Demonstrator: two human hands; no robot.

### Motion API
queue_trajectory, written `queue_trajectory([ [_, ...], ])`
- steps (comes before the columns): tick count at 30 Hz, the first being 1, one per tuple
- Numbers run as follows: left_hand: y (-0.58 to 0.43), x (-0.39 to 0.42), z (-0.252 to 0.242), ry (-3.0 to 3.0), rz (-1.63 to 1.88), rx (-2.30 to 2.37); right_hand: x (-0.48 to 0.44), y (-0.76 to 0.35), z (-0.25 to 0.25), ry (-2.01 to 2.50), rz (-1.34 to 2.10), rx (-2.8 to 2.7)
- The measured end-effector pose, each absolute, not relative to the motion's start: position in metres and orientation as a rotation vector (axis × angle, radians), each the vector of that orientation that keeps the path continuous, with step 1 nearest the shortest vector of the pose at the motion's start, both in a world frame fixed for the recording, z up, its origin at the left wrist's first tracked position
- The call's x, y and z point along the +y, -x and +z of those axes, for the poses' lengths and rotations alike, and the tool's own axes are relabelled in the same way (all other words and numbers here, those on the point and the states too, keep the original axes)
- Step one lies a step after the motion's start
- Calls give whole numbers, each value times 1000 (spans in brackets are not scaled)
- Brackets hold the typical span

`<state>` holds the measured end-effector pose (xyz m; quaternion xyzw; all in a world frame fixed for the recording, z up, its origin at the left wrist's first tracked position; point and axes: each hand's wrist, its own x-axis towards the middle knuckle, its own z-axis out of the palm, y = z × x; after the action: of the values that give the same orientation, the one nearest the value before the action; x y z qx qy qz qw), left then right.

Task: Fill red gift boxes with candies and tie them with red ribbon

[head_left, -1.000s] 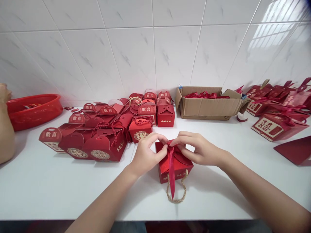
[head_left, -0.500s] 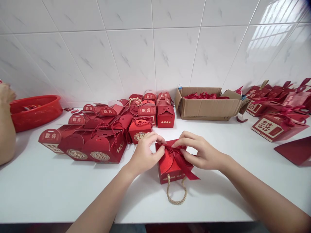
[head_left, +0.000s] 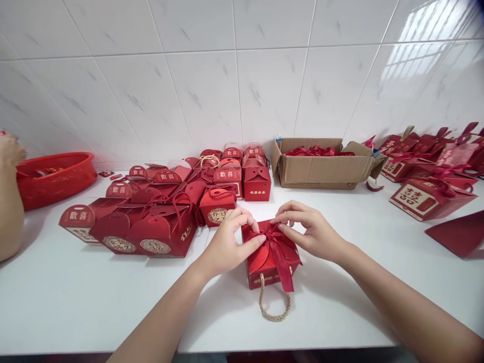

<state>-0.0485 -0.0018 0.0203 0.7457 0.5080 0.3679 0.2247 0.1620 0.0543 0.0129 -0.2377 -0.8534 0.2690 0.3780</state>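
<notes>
Over at the white table (head_left: 94,302), the left hand (head_left: 231,243) and right hand (head_left: 312,232) both pinch the red ribbon (head_left: 280,259) atop a red box (head_left: 259,262).

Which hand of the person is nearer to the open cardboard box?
Right. The right hand is directly in front of the cardboard box; the left hand is farther off, in front and to its left.

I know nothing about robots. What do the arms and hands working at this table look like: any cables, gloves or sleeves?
They are a person's, not a robot's. The left hand and right hand wear no gloves, and no rings show. The left arm and right arm are bare as far as the picture shows: no sleeves, watches, cables or markings.
</notes>
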Motion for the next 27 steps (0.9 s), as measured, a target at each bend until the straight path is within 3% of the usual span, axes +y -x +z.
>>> queue_trajectory([
  [19,50,-4,24,-1963,857,1389,46,-143,3,803,846,-1897],
  [27,32,-3,12,-1712,1207,1340,44,-144,-1,797,674,-1933],
])
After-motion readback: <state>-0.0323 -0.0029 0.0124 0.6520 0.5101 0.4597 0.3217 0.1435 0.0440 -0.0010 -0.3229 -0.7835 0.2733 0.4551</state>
